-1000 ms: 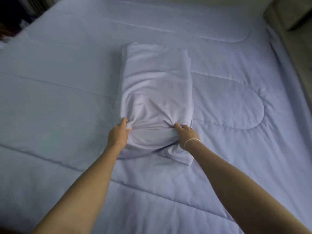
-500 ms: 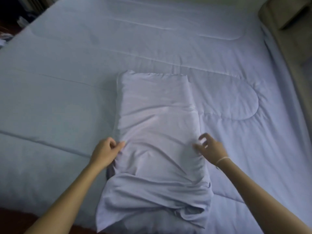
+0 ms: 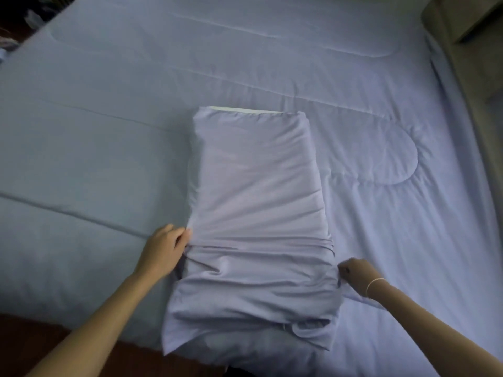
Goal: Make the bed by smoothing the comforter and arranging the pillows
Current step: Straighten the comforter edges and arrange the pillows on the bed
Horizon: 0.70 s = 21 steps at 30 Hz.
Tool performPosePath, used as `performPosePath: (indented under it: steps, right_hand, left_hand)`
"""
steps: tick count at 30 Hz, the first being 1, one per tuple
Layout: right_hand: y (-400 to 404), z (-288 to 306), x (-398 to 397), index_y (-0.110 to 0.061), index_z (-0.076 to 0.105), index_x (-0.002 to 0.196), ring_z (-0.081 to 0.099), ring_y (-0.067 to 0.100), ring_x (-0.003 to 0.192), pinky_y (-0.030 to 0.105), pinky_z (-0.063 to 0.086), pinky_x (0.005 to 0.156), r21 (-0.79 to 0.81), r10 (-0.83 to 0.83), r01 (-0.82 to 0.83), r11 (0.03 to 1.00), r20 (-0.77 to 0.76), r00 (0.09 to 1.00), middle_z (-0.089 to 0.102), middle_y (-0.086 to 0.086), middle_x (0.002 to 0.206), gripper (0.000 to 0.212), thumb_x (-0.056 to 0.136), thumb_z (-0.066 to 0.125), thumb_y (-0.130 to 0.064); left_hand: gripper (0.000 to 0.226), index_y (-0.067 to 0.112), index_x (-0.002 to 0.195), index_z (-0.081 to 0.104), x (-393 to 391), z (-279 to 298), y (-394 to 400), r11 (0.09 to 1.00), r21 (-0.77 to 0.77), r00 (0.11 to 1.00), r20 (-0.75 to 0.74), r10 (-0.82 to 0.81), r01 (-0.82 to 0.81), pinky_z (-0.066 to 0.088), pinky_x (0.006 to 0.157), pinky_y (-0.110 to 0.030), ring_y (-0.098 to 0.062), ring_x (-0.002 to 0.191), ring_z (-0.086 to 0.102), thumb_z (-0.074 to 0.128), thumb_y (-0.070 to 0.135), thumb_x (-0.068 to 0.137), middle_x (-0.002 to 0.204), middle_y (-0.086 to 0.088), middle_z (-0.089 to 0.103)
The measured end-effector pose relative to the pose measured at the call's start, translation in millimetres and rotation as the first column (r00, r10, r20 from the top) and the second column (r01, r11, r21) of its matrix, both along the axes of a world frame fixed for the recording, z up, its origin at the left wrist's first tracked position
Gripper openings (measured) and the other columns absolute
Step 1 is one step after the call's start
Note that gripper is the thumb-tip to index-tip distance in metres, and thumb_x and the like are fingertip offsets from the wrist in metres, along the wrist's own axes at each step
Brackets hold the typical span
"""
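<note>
**One pillow, two hands at its sides**

One pillow [image 3: 255, 202] lies lengthwise on the single pale blue comforter [image 3: 109, 137] that covers the bed, its near end reaching the bed's front edge. A strip of white inner pillow shows at the far, open end of the lilac pillowcase [image 3: 250, 300], whose loose near part is bunched in folds.

The left hand [image 3: 163, 248] rests against the pillow's left side, its fingers [image 3: 183, 238] curled together and pressed into the fabric where the folds gather. The right hand [image 3: 356, 276] sits at the right side, its fingers [image 3: 343, 271] curled tight and pinching the edge of the pillowcase. One thin bracelet [image 3: 374, 284] circles the right wrist.

No brand, label or writing can be read anywhere.
</note>
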State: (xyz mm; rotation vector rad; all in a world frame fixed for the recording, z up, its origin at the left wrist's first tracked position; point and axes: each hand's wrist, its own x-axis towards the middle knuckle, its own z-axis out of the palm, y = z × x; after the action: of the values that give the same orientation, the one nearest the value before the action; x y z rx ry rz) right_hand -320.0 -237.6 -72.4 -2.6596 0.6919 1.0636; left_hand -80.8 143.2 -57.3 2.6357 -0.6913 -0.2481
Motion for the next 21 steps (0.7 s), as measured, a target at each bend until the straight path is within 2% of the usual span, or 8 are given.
performPosePath:
  steps: [2,4,6,8,11,13,17,21]
  right_hand:
    - [-3.3,4.1,9.6,-0.023,0.071,0.096,0.063,0.033,0.107,0.031,0.046,0.085,0.071,-0.266,0.257,0.964,0.207,0.941,0.068,0.011,0.117,0.022,0.095,0.049,-0.024]
    - [3.5,8.6,36.3,-0.02,0.065,0.116,0.06,0.035,0.11,0.034,0.045,0.089,0.23,-0.53,0.478,0.848,0.386,0.755,0.066,0.013,0.12,0.028,0.094,0.048,-0.02]
    - [18.0,16.9,65.9,-0.019,0.054,0.13,0.054,0.036,0.116,0.034,0.041,0.093,0.389,-0.692,0.572,0.722,0.405,0.598,0.062,0.016,0.125,0.037,0.095,0.042,-0.018]
    - [32.7,20.9,79.4,-0.016,0.049,0.132,0.051,0.037,0.12,0.036,0.038,0.095,0.444,-0.739,0.591,0.674,0.395,0.546,0.058,0.018,0.13,0.037,0.098,0.041,-0.028]
    - [35.6,22.6,73.3,-0.011,0.05,0.131,0.05,0.038,0.119,0.038,0.038,0.095,0.398,-0.707,0.584,0.707,0.393,0.588,0.059,0.019,0.128,0.043,0.097,0.046,-0.037]
    - [29.0,29.0,70.9,-0.008,0.057,0.121,0.052,0.038,0.115,0.037,0.039,0.092,0.362,-0.667,0.56,0.745,0.384,0.638,0.062,0.019,0.12,0.036,0.095,0.052,-0.031]
    - [19.2,43.1,74.3,-0.013,0.057,0.07,0.056,0.033,0.088,0.031,0.037,0.07,0.326,-0.566,0.466,0.823,0.388,0.728,0.06,0.01,0.082,0.026,0.087,0.062,-0.032]
    - [-19.3,55.7,81.5,-0.003,0.071,0.09,0.06,0.043,0.1,0.036,0.045,0.079,0.092,-0.371,0.369,0.925,0.436,0.82,0.067,0.025,0.101,0.018,0.088,0.058,-0.017]
  left_hand:
    - [0.039,0.01,0.077,0.056,17.5,6.0,-17.5,0.991,-0.078,0.994,-0.03,0.11,-0.112,0.047,0.07,-0.041,-0.038,0.079,0.058,0.041,0.043,0.092,0.08,-0.016,0.057]
    - [0.025,0.011,0.096,0.058,27.6,6.5,-46.4,0.965,-0.144,0.976,-0.05,0.214,-0.219,0.047,0.082,-0.043,-0.038,0.095,0.057,0.055,0.035,0.091,0.098,-0.017,0.059]
    - [0.037,0.01,0.115,0.054,27.0,0.8,-75.3,0.962,-0.114,0.967,-0.085,0.238,-0.247,0.044,0.091,-0.045,-0.04,0.107,0.051,0.061,0.035,0.088,0.114,-0.021,0.055]
    - [0.045,0.009,0.123,0.049,19.4,-1.1,-92.3,0.958,-0.079,0.958,-0.114,0.265,-0.274,0.042,0.093,-0.047,-0.042,0.112,0.048,0.062,0.034,0.087,0.121,-0.022,0.049]
    - [0.051,0.008,0.121,0.046,10.4,-5.2,-89.1,0.922,-0.099,0.924,-0.124,0.361,-0.374,0.041,0.091,-0.046,-0.042,0.113,0.047,0.065,0.039,0.084,0.121,-0.022,0.05]
    - [0.061,0.004,0.121,0.043,5.7,-2.5,-82.3,0.846,-0.064,0.83,-0.248,0.5,-0.529,0.042,0.091,-0.046,-0.043,0.114,0.049,0.064,0.047,0.083,0.123,-0.025,0.052]
    - [0.044,-0.003,0.117,0.046,-3.7,17.0,-98.3,0.835,0.077,0.785,-0.305,0.54,-0.545,0.042,0.091,-0.045,-0.045,0.113,0.053,0.048,0.035,0.096,0.122,-0.032,0.055]
    - [0.038,-0.002,0.125,0.047,-48.0,45.8,-121.0,0.893,0.119,0.842,-0.298,0.449,-0.434,0.041,0.094,-0.041,-0.042,0.117,0.052,0.039,0.024,0.1,0.127,-0.029,0.055]
